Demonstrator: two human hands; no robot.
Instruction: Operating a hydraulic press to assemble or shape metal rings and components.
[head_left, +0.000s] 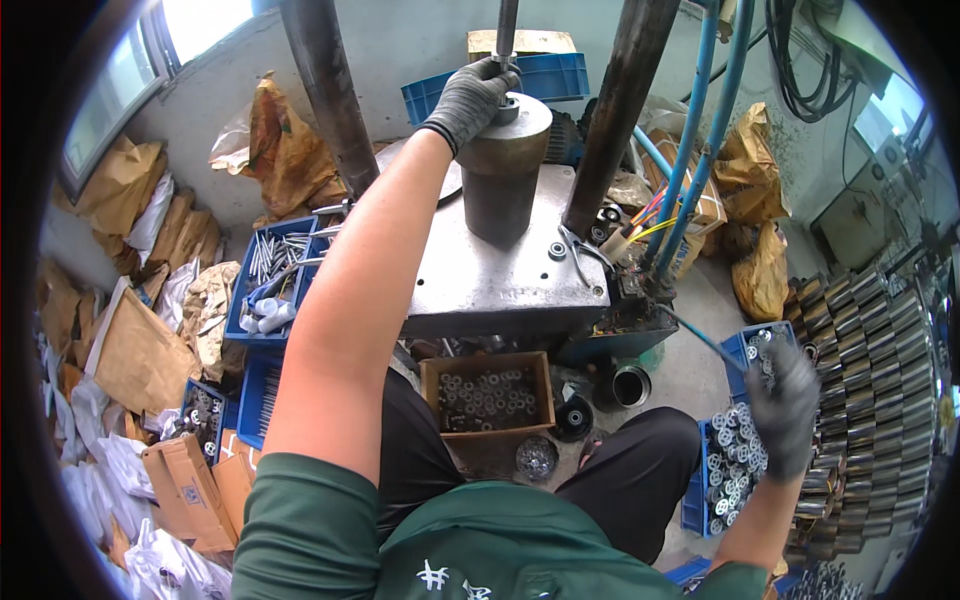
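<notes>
My left hand (470, 102), in a grey glove, reaches up to the press. Its fingers close round a small metal part (504, 62) at the lower end of the upright press rod (507, 25). Just below, a dark metal ring (509, 106) sits on top of the thick steel cylinder (500, 190), partly hidden by the glove. Off to the right, my right hand (785, 410), gloved too, is smeared by motion, so its fingers cannot be made out. It is above the blue bins, close to one holding grey spoked metal wheels (733, 460).
The steel press table (500, 285) carries a small bearing (557, 251) and pliers-like handles (578, 255). Two dark columns flank the cylinder. Below stands a box of rings (487, 437). A blue bin of rods (275, 255) is at left; stacked metal tubes (870, 370) line the right.
</notes>
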